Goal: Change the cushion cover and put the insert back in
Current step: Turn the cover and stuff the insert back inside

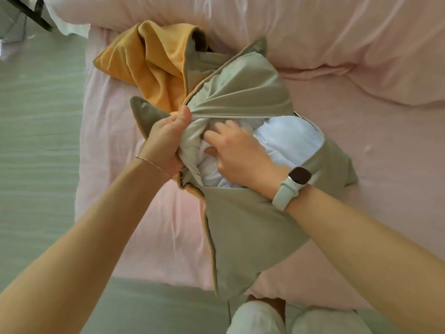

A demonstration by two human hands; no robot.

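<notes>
Fingers point(168, 131) of the left hand point(163, 143) are curled tight around a bunched edge of the beige cover point(240, 227), thumb on top, pinching the fabric beside the zip opening. This grip appears meant to hold the mouth of the cover wide and taut so the filling can pass. Right hand point(238, 155) lies inside the opening, its fingers bent into the white insert point(286, 138); the fingertips are partly buried in the folds, but they seem to clutch the insert rather than rest flat on it.

Location: the cover lies on the pink bed point(144, 225), with the insert mostly inside it and a white bulge exposed through the opening. One corner of the cover, near the left hand, sticks up unfilled, which suggests the insert has not yet reached the corners.

A yellow cover point(154, 66) lies crumpled on the bed just behind, touching the beige one; judged to be the one taken off. A pink duvet point(337, 39) is heaped across the far side.

Assessment: insert is going in; seating the corners and closing the zip remain. Risk: fabric catching in the zip.
</notes>
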